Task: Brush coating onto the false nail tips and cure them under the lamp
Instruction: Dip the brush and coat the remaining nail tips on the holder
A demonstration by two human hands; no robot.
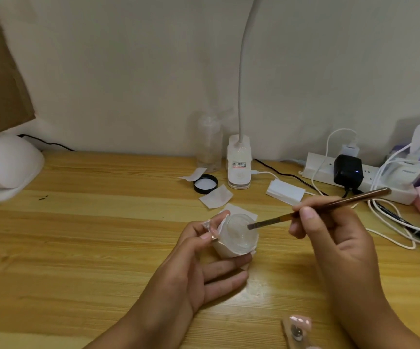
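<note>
Loading the brush (pixel 350 199) from the gel jar (pixel 241 235)
Right hand (pixel 334 238) pinched the brush; left hand (pixel 191 268) gripped jar and nail tip (pixel 207 225): light, slippery, probably best held by its edges

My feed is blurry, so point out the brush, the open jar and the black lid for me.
brush (pixel 355 199): head view, middle of the brown handle.
open jar (pixel 241 241): head view, near clear wall.
black lid (pixel 205 183): head view, white inner liner.

The bench (pixel 78 235) is yellow-brown with streaked wood grain. The jar (pixel 239 238) is milky white, the brush (pixel 355 199) brown, the lid (pixel 205 183) black-rimmed, the nail tip (pixel 300 321) pale pink.
</note>
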